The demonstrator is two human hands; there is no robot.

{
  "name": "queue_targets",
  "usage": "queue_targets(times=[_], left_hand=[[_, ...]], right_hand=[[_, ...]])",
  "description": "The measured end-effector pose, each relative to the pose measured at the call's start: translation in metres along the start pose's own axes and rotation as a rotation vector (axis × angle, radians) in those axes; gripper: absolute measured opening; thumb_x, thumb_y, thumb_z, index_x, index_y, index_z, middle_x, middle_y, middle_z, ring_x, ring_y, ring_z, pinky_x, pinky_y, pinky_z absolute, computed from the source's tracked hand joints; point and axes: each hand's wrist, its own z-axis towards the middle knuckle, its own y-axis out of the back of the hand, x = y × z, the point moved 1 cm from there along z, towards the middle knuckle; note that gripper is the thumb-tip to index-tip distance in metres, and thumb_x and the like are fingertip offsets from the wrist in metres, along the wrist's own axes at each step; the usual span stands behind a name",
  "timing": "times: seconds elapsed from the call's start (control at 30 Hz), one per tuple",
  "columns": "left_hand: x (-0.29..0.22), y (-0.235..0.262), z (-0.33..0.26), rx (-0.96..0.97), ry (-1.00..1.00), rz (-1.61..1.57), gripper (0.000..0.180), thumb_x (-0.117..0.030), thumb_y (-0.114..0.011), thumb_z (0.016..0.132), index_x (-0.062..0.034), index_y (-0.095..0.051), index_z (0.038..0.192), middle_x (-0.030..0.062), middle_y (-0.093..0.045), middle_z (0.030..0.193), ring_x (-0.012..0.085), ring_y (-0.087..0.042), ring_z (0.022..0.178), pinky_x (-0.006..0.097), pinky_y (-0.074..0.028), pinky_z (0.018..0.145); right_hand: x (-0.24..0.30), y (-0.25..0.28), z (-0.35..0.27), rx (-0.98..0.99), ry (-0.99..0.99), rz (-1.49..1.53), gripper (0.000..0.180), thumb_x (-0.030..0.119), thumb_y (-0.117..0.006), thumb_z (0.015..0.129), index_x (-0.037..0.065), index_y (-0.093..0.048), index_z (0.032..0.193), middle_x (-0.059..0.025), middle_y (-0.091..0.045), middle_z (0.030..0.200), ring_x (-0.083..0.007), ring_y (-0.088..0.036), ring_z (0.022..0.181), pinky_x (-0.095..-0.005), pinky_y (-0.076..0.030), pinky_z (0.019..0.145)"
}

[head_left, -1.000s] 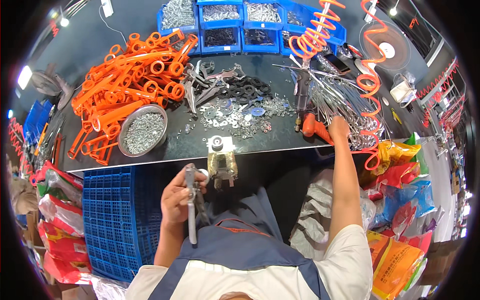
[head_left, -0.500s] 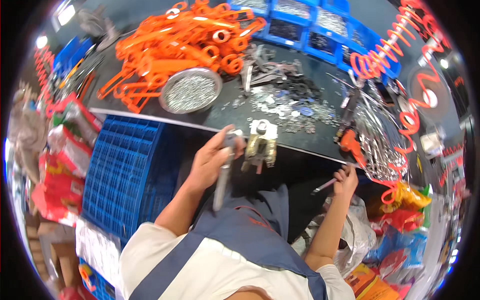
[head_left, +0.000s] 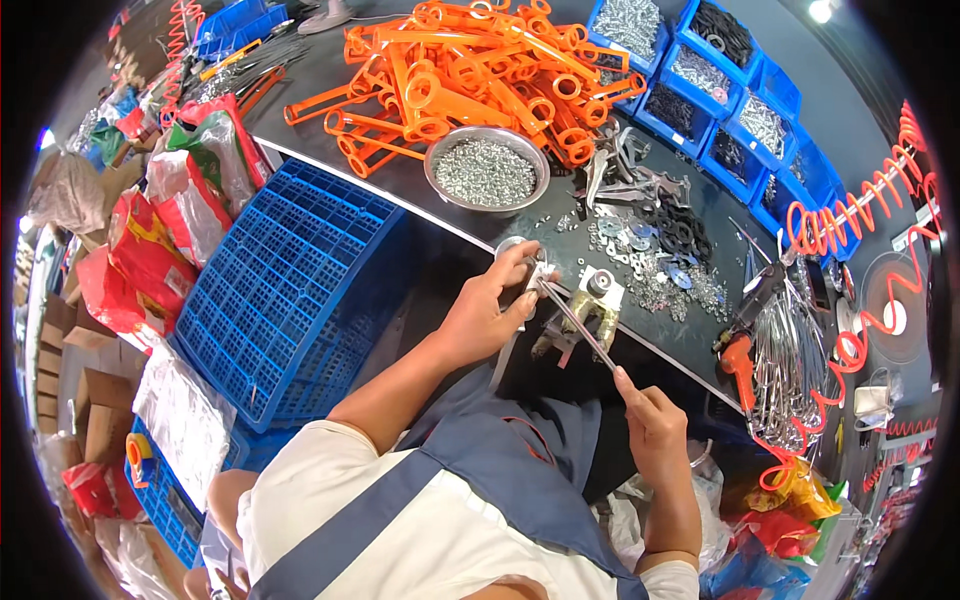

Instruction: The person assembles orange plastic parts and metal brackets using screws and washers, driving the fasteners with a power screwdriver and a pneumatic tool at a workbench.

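Note:
My left hand [head_left: 485, 308] pinches the top of a long grey metal piece [head_left: 508, 352], which hangs below the fingers at the table's front edge. Its upper end is mostly hidden by my fingers. My right hand [head_left: 655, 425] grips a thin metal rod [head_left: 585, 332]. The rod slants up and left, and its far end meets the part at my left fingertips. Just right of them, a metal fixture [head_left: 600, 288] with a round knob on top juts from the table edge. Steel bowl [head_left: 540, 190] of small silver fasteners stands beyond my left hand.
Orange plastic frames [head_left: 470, 75] lie heaped at the back. Blue bins [head_left: 668, 118] of small hardware line the back right. Loose washers and metal parts [head_left: 665, 255] cover the table near the fixture. Thin metal rods [head_left: 785, 370] and a coiled red hose [head_left: 850, 205] are right; blue crates [head_left: 280, 290] stand left.
My right hand has moved left and up from the rod bundle, bringing the rod to my left hand. The grey piece has gone up to the table edge. The view has shifted.

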Motion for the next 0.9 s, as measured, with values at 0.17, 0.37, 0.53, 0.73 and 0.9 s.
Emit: queue_targets(times=[0.17,0.37,0.53,0.73,0.9], left_hand=[[0.006,0.005,0.000,-0.045,-0.163,0.602,0.064,-0.001,-0.058,0.080,0.0027,-0.029,0.137,0.0158,-0.061,0.103,0.0275,-0.060,0.090,0.034,-0.046,0.085],[0.001,0.005,0.009,0.137,-0.584,0.720,0.069,-0.001,-0.060,0.073,0.0058,-0.029,0.134,0.0172,-0.055,0.089,0.0339,-0.056,0.084,0.047,-0.042,0.080],[-0.018,-0.013,0.031,0.387,-0.466,0.710,0.063,-0.003,-0.062,0.071,0.0044,-0.038,0.128,0.0233,-0.057,0.106,0.0367,-0.055,0.102,0.045,-0.037,0.096],[-0.044,-0.031,0.008,0.300,-0.826,0.963,0.051,-0.009,-0.063,0.075,-0.0034,-0.050,0.124,0.0122,-0.057,0.120,0.0251,-0.057,0.108,0.054,-0.034,0.099],[-0.040,0.000,0.008,0.439,-0.350,0.644,0.052,-0.020,-0.080,0.065,-0.0013,-0.060,0.109,0.0116,-0.064,0.093,0.0287,-0.061,0.086,0.038,-0.048,0.080]], right_hand=[[0.013,0.001,0.003,0.019,0.139,-0.438,0.060,-0.009,-0.061,0.070,0.016,-0.059,0.124,-0.0073,-0.046,0.063,-0.0217,-0.051,0.053,-0.0313,-0.045,0.049],[-0.010,-0.048,-0.016,0.213,-0.848,1.301,0.039,-0.005,-0.055,0.084,0.005,-0.059,0.121,-0.0002,-0.053,0.068,-0.0097,-0.045,0.052,-0.0252,-0.038,0.045],[-0.003,-0.091,0.021,-0.256,-0.353,0.808,0.042,-0.001,-0.061,0.084,0.000,-0.052,0.125,-0.0047,-0.059,0.080,-0.0078,-0.055,0.071,-0.0213,-0.045,0.062],[-0.006,-0.081,0.048,-0.480,-0.330,1.068,0.019,0.002,-0.060,0.087,0.003,-0.052,0.104,-0.0016,-0.059,0.083,-0.0036,-0.053,0.064,-0.0171,-0.041,0.053],[0.000,-0.053,0.035,-0.174,-0.527,1.581,0.014,-0.007,-0.055,0.083,0.004,-0.053,0.091,-0.0093,-0.061,0.080,-0.0064,-0.053,0.053,-0.0199,-0.028,0.036]])
